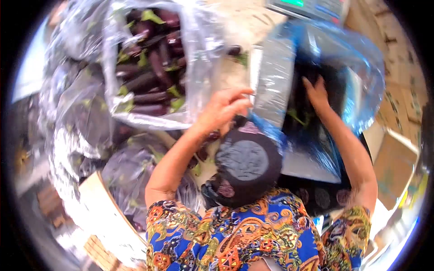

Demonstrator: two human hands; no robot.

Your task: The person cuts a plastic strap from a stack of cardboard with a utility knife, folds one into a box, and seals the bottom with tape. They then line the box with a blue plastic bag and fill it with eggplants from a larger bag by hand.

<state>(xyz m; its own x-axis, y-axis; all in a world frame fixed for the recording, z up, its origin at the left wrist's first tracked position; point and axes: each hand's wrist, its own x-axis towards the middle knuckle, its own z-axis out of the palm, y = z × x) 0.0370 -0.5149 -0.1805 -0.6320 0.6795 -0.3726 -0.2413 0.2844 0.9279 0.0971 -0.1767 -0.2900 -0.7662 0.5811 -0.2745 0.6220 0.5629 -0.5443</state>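
Observation:
My left hand (228, 106) is raised between the clear bag and the blue-lined box, its fingers apart and slightly bent, with nothing visible in it. My right hand (318, 95) reaches into the box lined with a blue plastic bag (366, 86). Its fingers are stretched and slightly apart against dark eggplants (300, 104), whose outlines blur together in shadow. To the left, a large clear plastic bag (201, 67) stands open around many purple eggplants (151, 74) with green caps. A single eggplant (234, 50) lies beside this bag.
A scale with a green display (293, 2) stands beyond the box. More clear bags of eggplants (86, 104) crowd the left side, another bag (131, 167) lying nearer. Cardboard (398, 167) is at the right. My patterned head covering (246, 158) hides part of the middle.

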